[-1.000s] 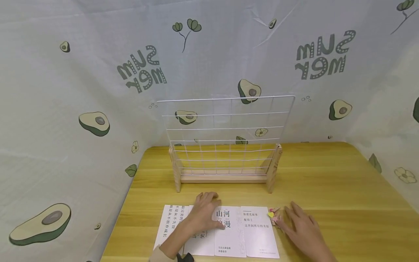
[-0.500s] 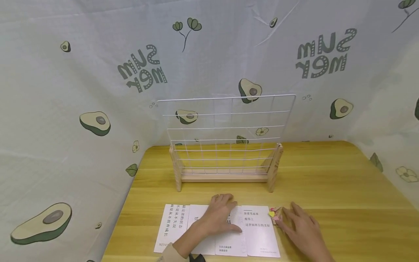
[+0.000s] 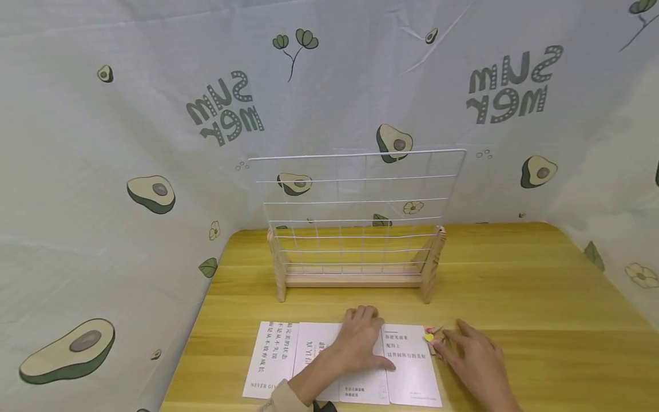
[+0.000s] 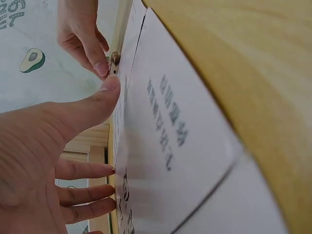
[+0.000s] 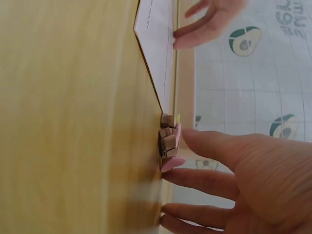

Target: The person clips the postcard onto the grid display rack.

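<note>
Several white cards printed with Chinese characters lie side by side along the table's front; the rightmost card and leftmost card show most. My left hand rests across the middle cards, its thumb extended over the rightmost card and its fingers spread at their far edge. Just right of the cards is a small cluster of wooden clips with pink and yellow heart shapes. My right hand is at this cluster, thumb and forefinger on either side of it, fingers fairly straight; a firm grip is not visible.
Behind the cards stands a white wire grid in a wooden base. The yellow wood-grain table extends to the right. A pale cloth printed with avocados hangs at the back and sides.
My left hand has slid rightward over the cards, uncovering more of the left ones. The right hand has barely moved; its forefinger has bent slightly nearer the thumb at the heart clips.
</note>
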Demonstrator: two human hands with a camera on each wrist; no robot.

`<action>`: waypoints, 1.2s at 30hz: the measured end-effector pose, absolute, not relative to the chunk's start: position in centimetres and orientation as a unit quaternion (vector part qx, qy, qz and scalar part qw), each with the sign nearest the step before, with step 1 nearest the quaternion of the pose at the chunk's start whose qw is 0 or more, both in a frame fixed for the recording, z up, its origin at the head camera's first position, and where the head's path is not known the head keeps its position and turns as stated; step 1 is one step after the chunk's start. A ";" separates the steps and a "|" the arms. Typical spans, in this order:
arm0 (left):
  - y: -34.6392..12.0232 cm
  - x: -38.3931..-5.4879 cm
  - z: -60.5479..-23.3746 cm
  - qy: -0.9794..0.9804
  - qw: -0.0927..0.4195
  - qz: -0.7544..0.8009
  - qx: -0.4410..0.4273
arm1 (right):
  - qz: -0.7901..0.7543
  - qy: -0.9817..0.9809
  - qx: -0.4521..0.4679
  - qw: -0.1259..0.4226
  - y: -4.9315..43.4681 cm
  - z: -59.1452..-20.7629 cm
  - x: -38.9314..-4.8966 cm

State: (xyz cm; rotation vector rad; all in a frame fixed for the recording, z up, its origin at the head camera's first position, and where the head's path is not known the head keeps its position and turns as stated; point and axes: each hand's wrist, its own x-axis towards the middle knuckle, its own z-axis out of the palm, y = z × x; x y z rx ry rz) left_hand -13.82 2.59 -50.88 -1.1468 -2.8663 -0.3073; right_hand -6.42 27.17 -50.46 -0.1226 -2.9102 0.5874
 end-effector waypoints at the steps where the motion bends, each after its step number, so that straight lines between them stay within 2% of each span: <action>1: 2.7 -13.8 -50.9 -0.924 0.023 -0.100 -0.368 | 0.197 -0.976 -0.042 0.084 27.1 -50.4 -6.4; 8: 3.4 -13.9 -50.7 -0.931 0.019 -0.109 -0.349 | 0.200 -0.976 -0.045 0.067 26.7 -50.3 -6.3; 26: 4.3 -15.5 -50.2 -0.923 -0.046 -0.154 -0.349 | 0.218 -0.968 -0.047 0.112 26.9 -50.7 -6.6; 36: 3.9 -15.8 -50.8 -0.908 -0.060 -0.251 -0.329 | 0.348 -0.929 -0.118 0.044 27.7 -50.6 -6.9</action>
